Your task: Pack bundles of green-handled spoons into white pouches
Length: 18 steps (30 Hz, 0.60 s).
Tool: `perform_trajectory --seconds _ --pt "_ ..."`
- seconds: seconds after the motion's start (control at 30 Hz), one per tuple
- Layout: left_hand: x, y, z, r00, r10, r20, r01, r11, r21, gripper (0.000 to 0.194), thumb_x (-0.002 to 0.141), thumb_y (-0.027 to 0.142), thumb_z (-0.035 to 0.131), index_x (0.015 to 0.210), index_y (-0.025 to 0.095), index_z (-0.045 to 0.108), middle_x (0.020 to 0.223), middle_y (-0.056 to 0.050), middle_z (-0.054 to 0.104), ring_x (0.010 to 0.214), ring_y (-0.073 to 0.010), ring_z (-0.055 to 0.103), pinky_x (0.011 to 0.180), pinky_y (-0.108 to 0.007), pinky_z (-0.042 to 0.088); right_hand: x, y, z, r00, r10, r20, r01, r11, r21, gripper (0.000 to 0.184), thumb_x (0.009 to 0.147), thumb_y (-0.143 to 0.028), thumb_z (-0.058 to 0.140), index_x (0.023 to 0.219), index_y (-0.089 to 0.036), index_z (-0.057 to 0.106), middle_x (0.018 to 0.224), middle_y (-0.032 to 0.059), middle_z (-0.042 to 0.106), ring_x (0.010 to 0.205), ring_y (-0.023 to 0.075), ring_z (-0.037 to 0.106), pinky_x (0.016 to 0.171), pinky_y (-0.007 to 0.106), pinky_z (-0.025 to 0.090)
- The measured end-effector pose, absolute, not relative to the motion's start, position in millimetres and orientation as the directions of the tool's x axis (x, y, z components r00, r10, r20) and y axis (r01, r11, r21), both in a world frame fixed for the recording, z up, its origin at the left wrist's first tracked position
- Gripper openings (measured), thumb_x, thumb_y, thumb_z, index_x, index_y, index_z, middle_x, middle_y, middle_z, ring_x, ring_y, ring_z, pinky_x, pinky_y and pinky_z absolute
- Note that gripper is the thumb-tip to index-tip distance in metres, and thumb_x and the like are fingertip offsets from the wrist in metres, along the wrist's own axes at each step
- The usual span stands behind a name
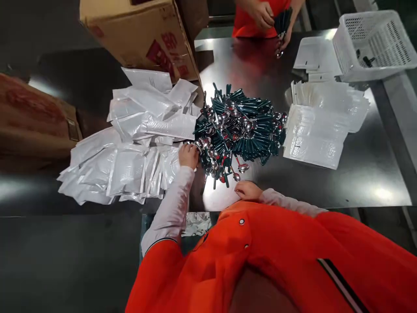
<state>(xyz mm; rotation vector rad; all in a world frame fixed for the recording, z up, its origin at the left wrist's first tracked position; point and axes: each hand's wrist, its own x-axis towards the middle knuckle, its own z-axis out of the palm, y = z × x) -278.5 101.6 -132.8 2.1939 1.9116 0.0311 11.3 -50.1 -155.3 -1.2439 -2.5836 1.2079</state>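
Observation:
A big heap of spoons with dark green handles (243, 128) lies in the middle of the shiny metal table (368, 169). My left hand (189, 155) is at the heap's left edge, fingers curled down onto spoons there; what it grips is hidden. My right hand (248, 190) rests near the table's front edge just below the heap, fingers curled, with a loose spoon (239, 167) close above it. A spread pile of white bubble mailers (130, 143) lies left of my left hand.
A neat stack of white mailers (321, 126) sits right of the heap. A white plastic basket (373, 45) stands at the far right. Cardboard boxes (143, 37) are at the back left. Across the table a person in red (260, 15) holds a bundle of spoons.

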Motion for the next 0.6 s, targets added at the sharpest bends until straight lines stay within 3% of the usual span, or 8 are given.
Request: perform_trajectory --seconds 0.13,0.27,0.37,0.47,0.6 --pt "-163.2 131.5 -116.0 0.555 0.816 -0.163 0.817 -0.498 0.290 0.040 0.101 0.029 0.042 0.130 0.023 0.069 0.132 -0.009 0.067 0.136 -0.0260 0.048 0.115 -0.042 0.036 63.4 -78.6 -158.2 -0.532 0.758 -0.379 0.731 0.185 -0.657 0.025 0.089 -0.015 0.053 0.098 -0.016 0.077 0.100 0.0115 0.076 0.096 0.0229 0.070 0.090 0.035 0.054" --pt "-83.7 179.8 -127.3 0.873 0.468 -0.135 0.486 -0.817 0.311 0.043 0.095 0.010 0.043 0.130 0.018 0.067 0.138 -0.015 0.064 0.139 -0.0284 0.045 0.111 -0.048 0.035 108.8 -90.9 -151.6 -0.431 0.841 -0.326 0.719 0.102 -0.688 0.029 0.091 -0.023 0.050 0.097 -0.020 0.077 0.104 0.0128 0.076 0.100 0.0256 0.070 0.095 0.038 0.053" --pt "-54.0 209.0 -138.8 0.932 0.285 -0.225 0.344 -0.892 0.293 0.044 0.092 0.007 0.045 0.126 0.020 0.068 0.139 -0.013 0.064 0.138 -0.0255 0.047 0.110 -0.044 0.036 145.2 -109.3 -150.2 -0.246 0.917 -0.314 0.742 -0.031 -0.670 0.029 0.089 -0.028 0.048 0.092 -0.025 0.077 0.101 0.0123 0.077 0.098 0.0277 0.071 0.091 0.040 0.054" --pt "-39.7 223.8 -146.0 0.925 0.210 -0.316 0.303 -0.911 0.282 0.049 0.082 0.005 0.053 0.127 0.018 0.067 0.135 -0.015 0.065 0.131 -0.0237 0.053 0.112 -0.039 0.034 176.4 -133.3 -154.5 -0.052 0.946 -0.321 0.742 -0.179 -0.647 0.028 0.086 -0.035 0.047 0.084 -0.031 0.075 0.096 0.0124 0.076 0.092 0.0303 0.072 0.086 0.044 0.056" --pt "-34.0 230.9 -149.5 0.918 0.085 -0.388 0.189 -0.953 0.238 0.052 0.074 0.004 0.051 0.123 0.014 0.067 0.129 -0.020 0.065 0.126 -0.0235 0.055 0.113 -0.037 0.032 194.8 -153.9 -161.3 0.059 0.942 -0.329 0.684 -0.278 -0.674 0.027 0.085 -0.040 0.047 0.081 -0.034 0.073 0.094 0.0140 0.076 0.091 0.0333 0.072 0.084 0.048 0.057"
